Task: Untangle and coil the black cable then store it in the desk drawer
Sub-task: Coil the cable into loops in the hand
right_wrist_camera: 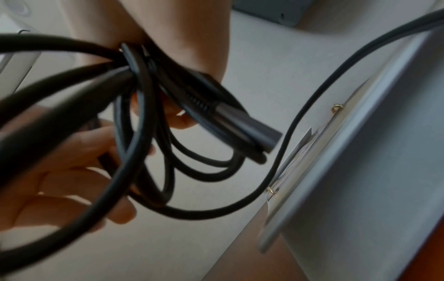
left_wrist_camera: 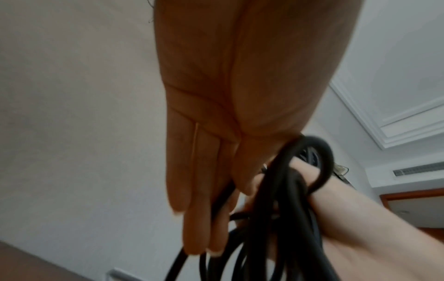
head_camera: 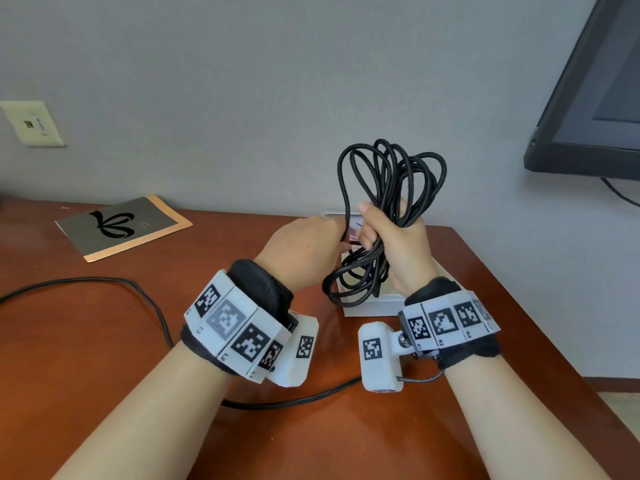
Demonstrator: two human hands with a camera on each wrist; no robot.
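The black cable is bunched into loose loops held upright above the desk. My right hand grips the bundle around its middle, with loops sticking out above and below the fist. My left hand is just to the left, fingers nearly straight, pinching one strand of the cable between thumb and forefinger. The right wrist view shows the cable's grey plug end poking out of the bundle below my right hand. No drawer is in view.
A white box sits on the desk under the hanging loops. Another black cord snakes across the desk in front of my arms. A grey booklet lies at the back left, a monitor stands at the right, and a wall socket is at the left.
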